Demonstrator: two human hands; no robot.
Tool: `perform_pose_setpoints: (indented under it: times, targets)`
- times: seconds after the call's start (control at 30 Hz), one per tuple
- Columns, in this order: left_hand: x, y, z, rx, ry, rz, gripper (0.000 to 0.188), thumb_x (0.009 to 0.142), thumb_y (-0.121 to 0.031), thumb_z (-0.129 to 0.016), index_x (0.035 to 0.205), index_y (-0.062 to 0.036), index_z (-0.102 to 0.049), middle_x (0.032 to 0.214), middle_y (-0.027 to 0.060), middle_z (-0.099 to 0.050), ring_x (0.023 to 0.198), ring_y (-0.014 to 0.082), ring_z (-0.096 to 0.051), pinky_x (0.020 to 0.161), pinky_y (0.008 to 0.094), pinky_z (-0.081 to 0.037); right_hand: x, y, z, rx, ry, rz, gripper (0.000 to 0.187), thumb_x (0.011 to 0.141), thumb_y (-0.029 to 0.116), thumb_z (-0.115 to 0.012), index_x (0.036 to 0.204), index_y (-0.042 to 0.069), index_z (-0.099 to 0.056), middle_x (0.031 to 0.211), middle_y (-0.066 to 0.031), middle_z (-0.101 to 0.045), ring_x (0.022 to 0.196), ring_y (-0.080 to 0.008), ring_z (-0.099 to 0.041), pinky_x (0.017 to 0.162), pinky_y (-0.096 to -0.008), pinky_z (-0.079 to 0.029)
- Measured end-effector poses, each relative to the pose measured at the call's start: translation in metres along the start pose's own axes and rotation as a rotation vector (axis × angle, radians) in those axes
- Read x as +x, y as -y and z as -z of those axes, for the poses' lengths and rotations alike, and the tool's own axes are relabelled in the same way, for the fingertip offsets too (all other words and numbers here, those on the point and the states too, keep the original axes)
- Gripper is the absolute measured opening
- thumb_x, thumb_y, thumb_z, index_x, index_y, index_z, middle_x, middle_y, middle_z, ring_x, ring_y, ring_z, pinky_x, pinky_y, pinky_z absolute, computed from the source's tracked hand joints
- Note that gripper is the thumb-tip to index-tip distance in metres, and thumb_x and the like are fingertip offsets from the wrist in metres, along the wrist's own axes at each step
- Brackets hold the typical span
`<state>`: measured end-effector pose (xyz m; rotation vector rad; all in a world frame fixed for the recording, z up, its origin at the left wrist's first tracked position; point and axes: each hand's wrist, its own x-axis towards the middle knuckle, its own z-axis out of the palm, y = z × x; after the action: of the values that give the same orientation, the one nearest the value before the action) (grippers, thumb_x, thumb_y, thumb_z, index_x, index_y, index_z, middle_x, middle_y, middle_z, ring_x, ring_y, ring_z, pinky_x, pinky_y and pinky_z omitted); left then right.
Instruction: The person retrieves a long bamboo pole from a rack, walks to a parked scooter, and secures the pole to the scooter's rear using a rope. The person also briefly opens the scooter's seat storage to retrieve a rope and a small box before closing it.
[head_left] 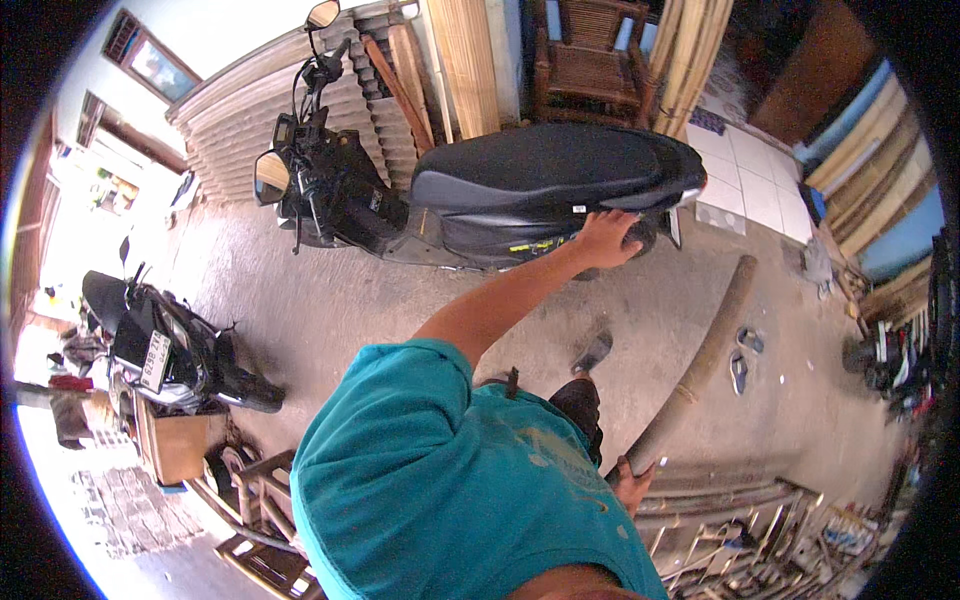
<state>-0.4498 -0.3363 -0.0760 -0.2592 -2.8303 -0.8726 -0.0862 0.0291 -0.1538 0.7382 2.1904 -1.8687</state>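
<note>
Bamboo pole (705, 365) slants out at your right | right hand (630, 488) grasps its nearer part | left hand (606, 240) unclasped beside black scooter (550, 165), contact unclear | keep the far tip clear

Pole (692, 382) matt bamboo, scooter seat (560, 165) matt synth., floor (310, 300) rough concr.

Fisheye view with dark corners; straight edges bow toward the rim. Daylight enters from the left, bleaching the paving (130, 505); the concrete floor (330, 310) carries a pale sheen, while the upper-right doorway (752, 50) lies in shade.
</note>
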Motion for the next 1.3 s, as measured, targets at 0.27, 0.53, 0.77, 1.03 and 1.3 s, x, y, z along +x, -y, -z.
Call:
perform_pose_setpoints:
  times: [0.27, 0.53, 0.77, 1.03, 1.3]
  targets:
    - [0.206, 0.075, -0.079, 0.125, 0.12, -0.037, 0.041, 0.093, -0.037, -0.053, 0.125, -0.0122, -0.06, 0.131, 0.0123, -0.058, 0.122, 0.0339, -0.054, 0.101, 0.0563, -0.038, 0.19, 0.041, 0.014, -0.299, -0.011, -0.054, 0.076, 0.071, 0.022, -0.082, 0.133, -0.002, -0.045, 0.114, -0.0202, -0.064, 0.1, -0.0321, -0.062, 0.089, -0.0434, -0.049]
    - [0.32, 0.056, -0.074, 0.624, 0.59, -0.471, 0.042, 0.099, -0.035, -0.039, 0.101, -0.0093, -0.073, 0.121, 0.008, -0.064, 0.114, 0.0275, -0.054, 0.102, 0.0497, -0.035, 0.312, 0.126, 0.041, -0.444, -0.034, -0.004, 0.069, 0.071, 0.023, -0.083, 0.126, -0.002, -0.048, 0.104, -0.0164, -0.063, 0.091, -0.0272, -0.062, 0.082, -0.0388, -0.051]
    - [0.34, 0.056, -0.077, 0.51, 0.664, -0.245, 0.04, 0.096, -0.039, -0.045, 0.096, -0.0078, -0.071, 0.108, 0.0114, -0.066, 0.106, 0.0298, -0.058, 0.093, 0.0468, -0.044, 0.38, 0.18, 0.051, -0.636, 0.092, -0.003, 0.083, 0.069, 0.021, -0.085, 0.138, 0.001, -0.043, 0.112, -0.0209, -0.065, 0.098, -0.0293, -0.065, 0.086, -0.0398, -0.052]
    - [0.233, 0.124, -0.013, 0.006, -0.265, 0.35, 0.031, 0.092, -0.027, -0.06, 0.112, -0.0045, -0.067, 0.112, 0.0191, -0.065, 0.106, 0.038, -0.063, 0.093, 0.0444, -0.05, 0.413, 0.197, -0.007, -0.507, 0.164, -0.018, 0.082, 0.068, 0.022, -0.085, 0.136, 0.0, -0.044, 0.112, -0.0205, -0.065, 0.099, -0.0306, -0.065, 0.088, -0.0417, -0.051]
    - [0.071, 0.329, 0.129, -0.186, -0.951, 1.101, 0.031, 0.09, -0.027, -0.057, 0.101, -0.0007, -0.07, 0.085, 0.0134, -0.071, 0.076, 0.0254, -0.069, 0.074, 0.0385, -0.053, 0.434, 0.197, -0.044, -0.547, 0.107, 0.095, 0.089, 0.066, 0.024, -0.085, 0.141, 0.0, -0.042, 0.121, -0.0251, -0.062, 0.107, -0.0337, -0.063, 0.09, -0.0424, -0.052]
